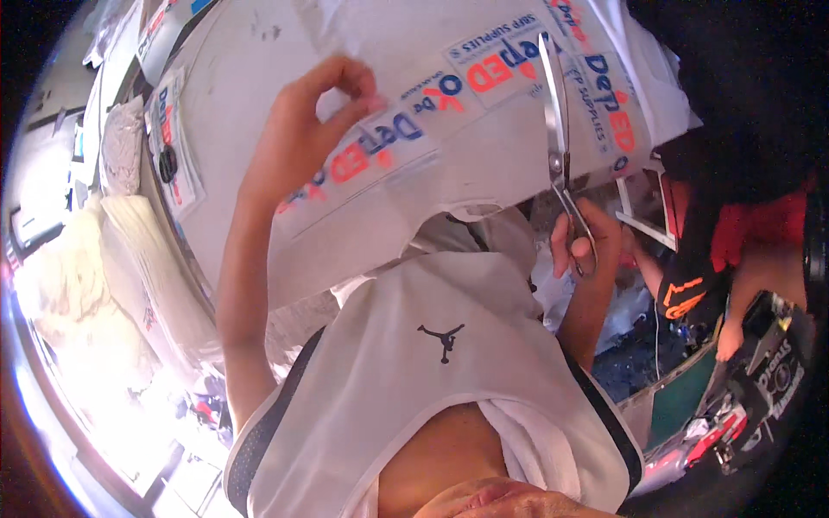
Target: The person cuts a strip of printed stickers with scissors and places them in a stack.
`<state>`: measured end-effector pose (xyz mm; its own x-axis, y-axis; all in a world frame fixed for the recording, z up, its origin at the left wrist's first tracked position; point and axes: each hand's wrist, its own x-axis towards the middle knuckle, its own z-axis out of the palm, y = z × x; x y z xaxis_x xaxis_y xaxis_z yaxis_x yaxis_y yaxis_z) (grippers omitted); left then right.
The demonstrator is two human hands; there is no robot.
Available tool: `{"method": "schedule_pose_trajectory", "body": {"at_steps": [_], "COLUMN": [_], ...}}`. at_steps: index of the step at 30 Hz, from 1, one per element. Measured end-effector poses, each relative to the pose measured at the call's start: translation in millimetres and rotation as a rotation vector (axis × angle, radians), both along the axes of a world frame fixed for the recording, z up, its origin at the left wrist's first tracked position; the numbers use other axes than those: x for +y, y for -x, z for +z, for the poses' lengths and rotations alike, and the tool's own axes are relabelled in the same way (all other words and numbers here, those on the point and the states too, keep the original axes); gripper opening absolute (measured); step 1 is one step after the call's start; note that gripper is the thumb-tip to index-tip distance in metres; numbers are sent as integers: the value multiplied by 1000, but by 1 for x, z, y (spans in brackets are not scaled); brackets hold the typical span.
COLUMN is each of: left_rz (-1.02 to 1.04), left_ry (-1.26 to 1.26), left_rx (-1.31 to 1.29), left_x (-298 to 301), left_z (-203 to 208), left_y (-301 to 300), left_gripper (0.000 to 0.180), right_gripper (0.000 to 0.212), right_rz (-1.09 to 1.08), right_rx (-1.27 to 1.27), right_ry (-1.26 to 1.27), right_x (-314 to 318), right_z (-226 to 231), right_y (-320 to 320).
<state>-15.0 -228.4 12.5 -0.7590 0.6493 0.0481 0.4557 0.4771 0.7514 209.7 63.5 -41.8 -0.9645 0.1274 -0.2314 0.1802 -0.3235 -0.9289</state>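
My left hand (302,129) pinches the edge of a clear printed film strip (406,138) with red and blue letters, lying on a white table (250,173). My right hand (585,242) grips the handles of silver scissors (555,129). Their blades point up and away along the strip's right part, between two printed labels. The blades look nearly closed. My white sleeveless shirt (432,363) fills the lower middle of the view.
More printed film pieces (173,138) lie at the table's left edge, beside stacked white cloth (155,259). Another person in black and red (734,173) sits at the right, near a machine (760,380) and clutter on the floor.
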Motion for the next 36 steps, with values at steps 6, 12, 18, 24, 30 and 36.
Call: {"method": "schedule_pose_trajectory", "body": {"at_steps": [6, 12, 18, 24, 30, 36], "left_rz": [-71, 23, 143, 304, 320, 378], "left_ry": [-108, -176, 249, 522, 486, 346], "left_rx": [-157, 188, 621, 479, 371, 446], "left_x": [131, 160, 107, 88, 90, 91], "left_z": [-12, -30, -25, -18, -26, -24], "left_y": [42, 55, 9, -32, -33, -40], "left_gripper": [21, 22, 44, 57, 58, 61], "right_gripper": [67, 67, 74, 74, 74, 76], "right_rz": [-89, -128, -48, 62, -40, -25], "right_rx": [96, 53, 64, 159, 333, 381], "right_ry": [-121, -53, -141, -210, -308, -211], "right_x": [7, 6, 3, 8, -13, -13], "right_z": [7, -6, -7, -7, 17, 35], "right_y": [-8, -21, -7, 9, 44, 64]}}
